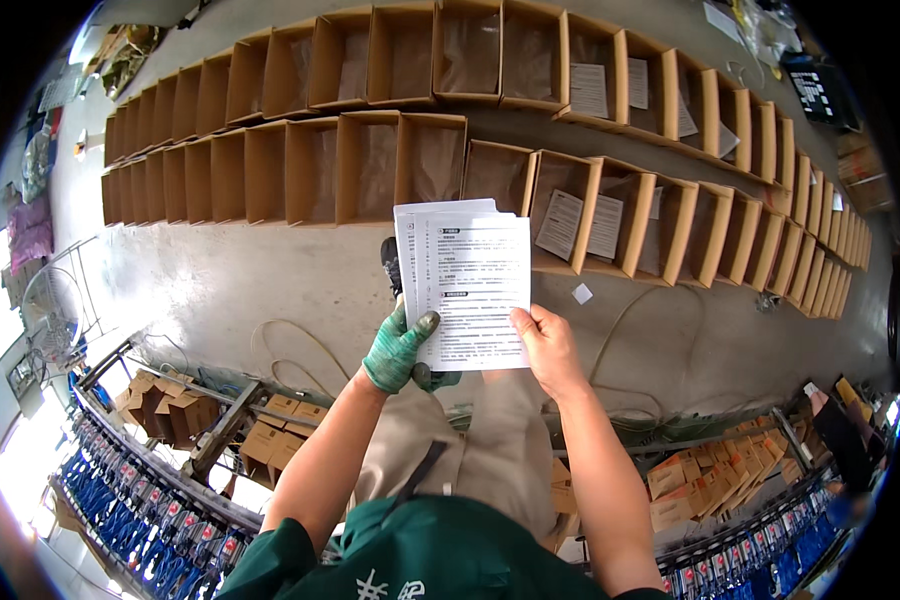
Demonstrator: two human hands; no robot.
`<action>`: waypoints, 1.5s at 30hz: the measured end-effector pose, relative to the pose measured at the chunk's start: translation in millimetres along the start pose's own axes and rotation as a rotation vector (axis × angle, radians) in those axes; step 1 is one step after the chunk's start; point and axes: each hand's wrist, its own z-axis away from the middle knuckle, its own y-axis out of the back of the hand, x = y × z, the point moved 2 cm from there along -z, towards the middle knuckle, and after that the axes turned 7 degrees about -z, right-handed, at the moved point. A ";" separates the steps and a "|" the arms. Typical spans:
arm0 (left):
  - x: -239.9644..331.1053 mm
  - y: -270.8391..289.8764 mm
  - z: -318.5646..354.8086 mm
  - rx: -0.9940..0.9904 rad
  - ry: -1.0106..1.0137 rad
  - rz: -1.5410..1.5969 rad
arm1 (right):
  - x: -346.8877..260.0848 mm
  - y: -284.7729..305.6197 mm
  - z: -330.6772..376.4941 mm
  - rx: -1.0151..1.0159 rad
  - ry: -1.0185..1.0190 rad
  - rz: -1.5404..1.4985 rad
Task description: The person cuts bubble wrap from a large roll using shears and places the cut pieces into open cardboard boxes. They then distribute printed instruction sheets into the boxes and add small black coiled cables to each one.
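A stack of printed white sheets [475, 270] is held up in front of my legs, its upper sheets fanned a little to the left. My left hand [400, 345], in a green glove with dark fingertips, grips the stack's lower left edge, thumb on top. The bare right hand [547, 345] pinches the lower right edge between thumb and fingers. Just beyond the sheets stands the nearer row of open cardboard boxes [498, 175]. Similar printed sheets [560, 225] lie inside some boxes to the right; the boxes on the left show no sheets.
A second row of open boxes [400, 55] runs behind the first. A small white paper scrap [582, 293] and a loose hose [620, 335] lie on the floor. Racks with blue items [140, 510] and folded cartons [280, 425] curve around behind me. A fan [52, 305] stands at left.
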 end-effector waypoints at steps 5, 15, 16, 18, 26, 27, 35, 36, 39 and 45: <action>-55.2 54.2 -86.9 0.101 0.135 0.012 | 90.7 2.0 -95.3 0.208 -0.084 0.026; -103.0 157.2 -163.0 0.124 0.194 -0.045 | 203.6 47.9 -300.3 0.436 -0.195 0.928; -98.0 160.7 -168.2 0.129 0.183 -0.042 | 191.6 36.6 -307.8 0.415 -0.212 0.903; -92.5 165.2 -180.4 0.146 0.155 -0.078 | 189.8 26.8 -310.1 0.360 -0.252 1.017; -66.4 132.6 -223.6 0.050 0.171 0.097 | 113.3 -25.9 -266.3 0.008 -0.284 -0.114; -60.7 125.9 -230.0 0.026 0.180 0.099 | 103.8 -30.6 -261.2 0.006 -0.287 -0.036; -26.2 94.5 -283.7 0.036 0.027 0.132 | 65.3 -29.5 -300.3 0.204 -0.063 0.071; -19.3 90.6 -290.4 0.040 0.005 0.160 | 53.5 -29.9 -305.8 0.180 -0.018 -0.026; -12.2 84.1 -316.5 0.068 -0.081 0.126 | 43.3 -7.2 -326.5 0.133 -0.044 -0.060; 0.2 100.0 -340.5 0.123 -0.112 0.112 | 3.5 31.7 -392.4 0.429 -0.010 0.202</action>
